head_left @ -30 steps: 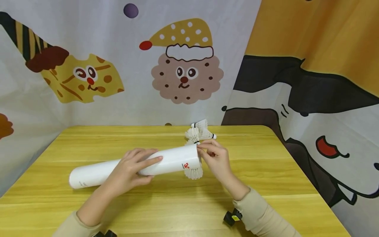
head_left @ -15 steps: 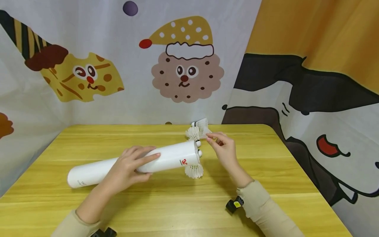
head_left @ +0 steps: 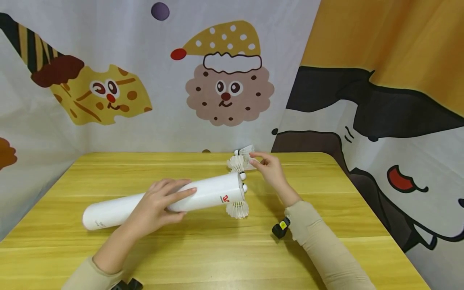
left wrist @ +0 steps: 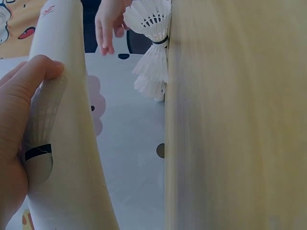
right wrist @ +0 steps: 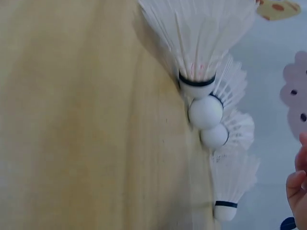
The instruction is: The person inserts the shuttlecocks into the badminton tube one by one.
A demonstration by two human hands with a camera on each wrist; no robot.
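A long white shuttlecock tube (head_left: 214, 191) lies at a slant across the left hand (head_left: 156, 209), which grips its middle with fingers over the top and thumb on the near side. A shuttlecock shape (left wrist: 41, 158) shows on the tube's side in the left wrist view. Behind the tube's right end, a shuttlecock (head_left: 237, 210) is partly covered. Farther back, the right hand (head_left: 272, 171) reaches over the shuttlecocks, thumb and forefinger apart, fingertips overlapping a feather skirt (head_left: 250, 162). In the right wrist view, that hand appears at the right edge, beside a row of shuttlecocks (right wrist: 196, 72).
More shuttlecocks, one with a dark-banded cork (head_left: 237, 162) and another (head_left: 247, 150), lie toward the table's back edge. A printed cartoon curtain (head_left: 163, 137) hangs directly behind the wooden table (head_left: 224, 257). Small black cameras (head_left: 280, 228) sit at the wrists.
The right hand has left the tube's right end and moved back to the shuttlecocks, its thumb and forefinger parting. The left hand keeps its grip, with the tube almost still.
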